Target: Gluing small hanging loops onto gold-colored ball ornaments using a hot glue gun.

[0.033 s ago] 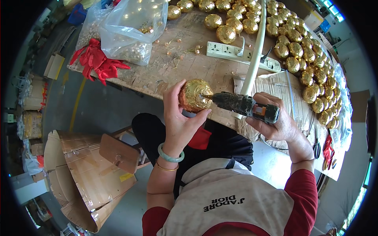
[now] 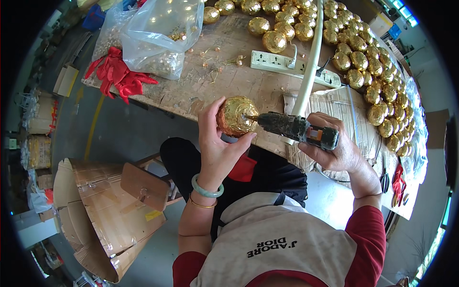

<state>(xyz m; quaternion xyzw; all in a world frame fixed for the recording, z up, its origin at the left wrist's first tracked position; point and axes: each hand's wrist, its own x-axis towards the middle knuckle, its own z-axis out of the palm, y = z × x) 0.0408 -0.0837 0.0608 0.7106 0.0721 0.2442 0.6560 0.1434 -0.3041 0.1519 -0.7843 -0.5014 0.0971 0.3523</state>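
Note:
My left hand (image 2: 218, 143) grips a round, gold foil-wrapped ball (image 2: 236, 116) between thumb and fingers, just off the table's near edge. A dark, worn glue gun (image 2: 287, 126) is in my right hand (image 2: 337, 148), fingers wrapped round its handle, which they mostly hide. Its brass-coloured nozzle points left and meets the ball's right side. Whether glue is coming out there is too small to tell.
Many similar gold balls (image 2: 358, 60) cover the table's far and right parts. A white power strip (image 2: 275, 62) and an upright pale pole (image 2: 310, 67) stand beyond my hands. Red ribbons (image 2: 117, 74) and a clear plastic bag (image 2: 162, 38) lie left; a large cardboard box (image 2: 105, 205) stands lower left.

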